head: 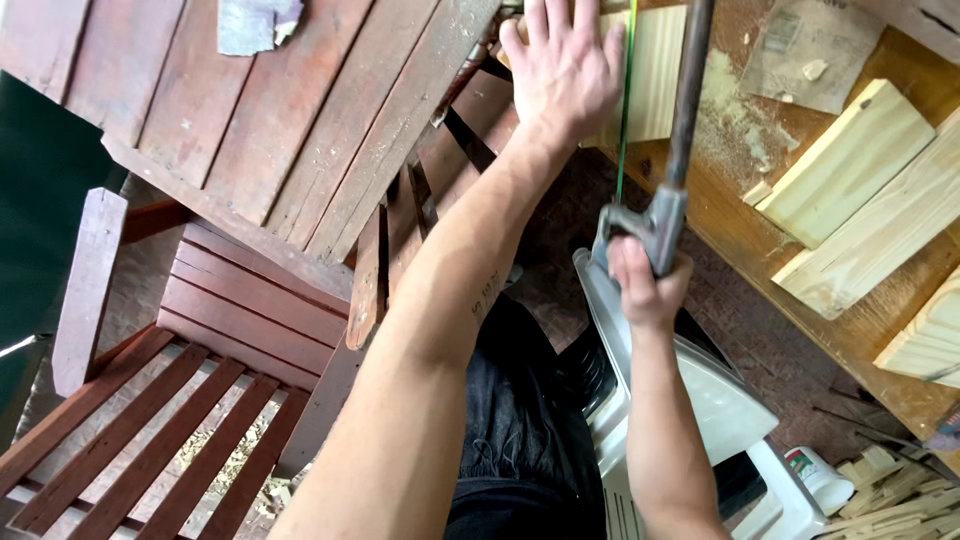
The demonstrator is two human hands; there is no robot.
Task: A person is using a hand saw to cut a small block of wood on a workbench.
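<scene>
Head view: at twelve o'clock, the left hand point(563, 70) presses flat, fingers spread, on a pale wood board point(655, 75) at the workbench point(735, 235) edge; the right hand point(640, 280), at centre, grips a hacksaw point(668, 190) fist-tight, blade on the board.

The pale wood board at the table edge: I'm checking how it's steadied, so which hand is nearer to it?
Left. The left hand lies flat on the pale wood board; the right hand is below it, gripping the saw handle.

A red slatted chair point(180, 400) stands at left, a white plastic stool point(700, 400) below, and sandpaper point(810, 50), sawdust point(725, 110) and cut planks point(850, 160) lie on the workbench point(730, 230).
</scene>
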